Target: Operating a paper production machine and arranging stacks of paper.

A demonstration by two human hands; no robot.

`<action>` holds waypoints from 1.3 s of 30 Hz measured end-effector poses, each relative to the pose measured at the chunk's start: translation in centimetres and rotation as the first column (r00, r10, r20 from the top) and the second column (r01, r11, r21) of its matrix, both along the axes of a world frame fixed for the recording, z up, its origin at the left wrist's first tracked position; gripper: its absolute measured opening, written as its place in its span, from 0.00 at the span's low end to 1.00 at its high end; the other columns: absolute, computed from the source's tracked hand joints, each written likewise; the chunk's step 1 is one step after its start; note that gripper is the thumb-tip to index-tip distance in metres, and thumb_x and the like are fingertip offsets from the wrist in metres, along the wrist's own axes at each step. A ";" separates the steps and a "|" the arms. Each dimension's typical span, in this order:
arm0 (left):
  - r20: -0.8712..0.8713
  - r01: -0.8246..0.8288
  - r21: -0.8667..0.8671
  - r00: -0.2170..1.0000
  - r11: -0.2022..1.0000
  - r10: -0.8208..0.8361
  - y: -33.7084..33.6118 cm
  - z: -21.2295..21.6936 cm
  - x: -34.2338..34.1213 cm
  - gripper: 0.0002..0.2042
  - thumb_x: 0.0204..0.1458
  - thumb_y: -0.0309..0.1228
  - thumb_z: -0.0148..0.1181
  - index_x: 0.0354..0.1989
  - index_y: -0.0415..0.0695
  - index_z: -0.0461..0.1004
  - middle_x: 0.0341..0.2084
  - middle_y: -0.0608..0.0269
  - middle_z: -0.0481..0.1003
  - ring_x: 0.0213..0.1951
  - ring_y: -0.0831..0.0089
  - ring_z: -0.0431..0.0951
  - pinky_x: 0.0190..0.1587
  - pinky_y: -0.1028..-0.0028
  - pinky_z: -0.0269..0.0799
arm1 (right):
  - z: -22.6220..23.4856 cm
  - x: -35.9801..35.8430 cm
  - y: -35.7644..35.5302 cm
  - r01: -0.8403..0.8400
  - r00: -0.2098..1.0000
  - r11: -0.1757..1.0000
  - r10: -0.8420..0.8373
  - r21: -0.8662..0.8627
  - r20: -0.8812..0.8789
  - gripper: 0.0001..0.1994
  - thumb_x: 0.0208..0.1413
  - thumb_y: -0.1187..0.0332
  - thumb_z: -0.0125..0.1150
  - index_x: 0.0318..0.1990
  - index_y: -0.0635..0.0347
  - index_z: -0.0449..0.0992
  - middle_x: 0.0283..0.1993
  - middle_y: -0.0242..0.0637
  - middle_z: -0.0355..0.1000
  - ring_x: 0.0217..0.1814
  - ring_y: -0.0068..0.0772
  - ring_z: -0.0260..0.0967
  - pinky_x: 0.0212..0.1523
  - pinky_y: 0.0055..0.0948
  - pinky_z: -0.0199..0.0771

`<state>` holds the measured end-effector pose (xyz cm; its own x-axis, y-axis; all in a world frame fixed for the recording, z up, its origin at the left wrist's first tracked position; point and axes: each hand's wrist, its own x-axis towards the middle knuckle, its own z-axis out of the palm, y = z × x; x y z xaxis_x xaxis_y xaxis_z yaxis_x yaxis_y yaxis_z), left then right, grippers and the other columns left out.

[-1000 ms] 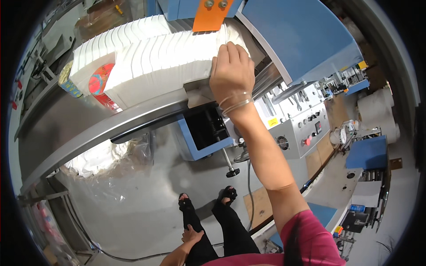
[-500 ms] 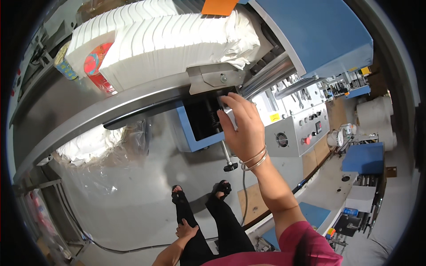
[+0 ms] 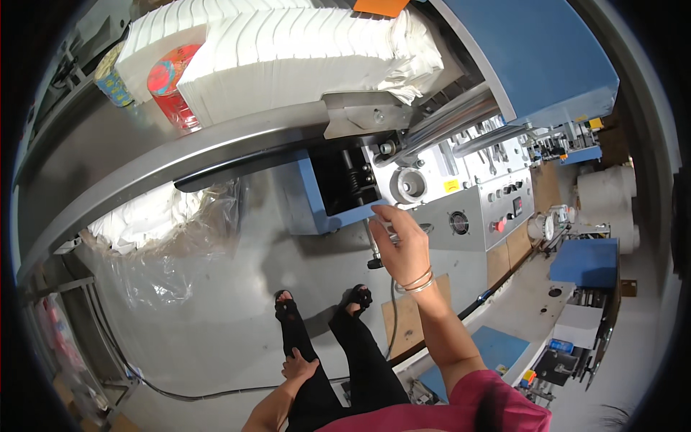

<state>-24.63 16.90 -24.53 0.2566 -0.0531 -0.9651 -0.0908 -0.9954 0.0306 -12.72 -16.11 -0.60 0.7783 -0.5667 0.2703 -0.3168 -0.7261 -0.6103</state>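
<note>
My right hand (image 3: 404, 248), with bangles at the wrist, hangs at the front corner of a blue metal frame (image 3: 308, 198). Its fingers are bent and the thumb stands apart from them, with nothing seen between. Just beside the fingertips, a threaded rod ends in a black knob (image 3: 374, 263); whether the hand touches the rod or the frame I cannot tell. A spring on a shaft (image 3: 353, 176) shows inside the frame's dark opening. My left hand (image 3: 300, 366) rests on my left leg, fingers stretched along it and thumb apart.
Folded white sheets (image 3: 281, 72) fill the curved metal tray (image 3: 237, 137) above, beside a red cylinder (image 3: 173, 104). A clear bag of white material (image 3: 155, 223) sits on the floor at left. A control panel (image 3: 507, 209) stands at right, and a cable (image 3: 216, 398) crosses the floor.
My right hand has come down and back from the opening under the tray to the frame's front corner. The spring and a round metal collar now show. My left hand stays on the leg.
</note>
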 end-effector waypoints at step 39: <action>0.255 0.529 -0.339 0.847 0.778 -0.466 -0.8 -0.8 1.6 0.29 0.45 0.47 0.56 0.53 0.44 0.60 0.43 0.45 0.69 0.46 0.49 0.71 0.47 0.57 0.68 | -6.4 -14.1 4.4 0.174 0.979 0.675 -0.199 0.717 -0.050 0.10 0.54 0.70 0.57 0.42 0.65 0.74 0.31 0.38 0.74 0.30 0.21 0.72 0.32 0.19 0.70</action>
<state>-22.99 16.06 -25.32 0.2289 -0.5682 -0.7904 -0.6052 -0.7190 0.3417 -26.81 -11.74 -7.00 0.6336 -0.7296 -0.2575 -0.3697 0.0069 -0.9291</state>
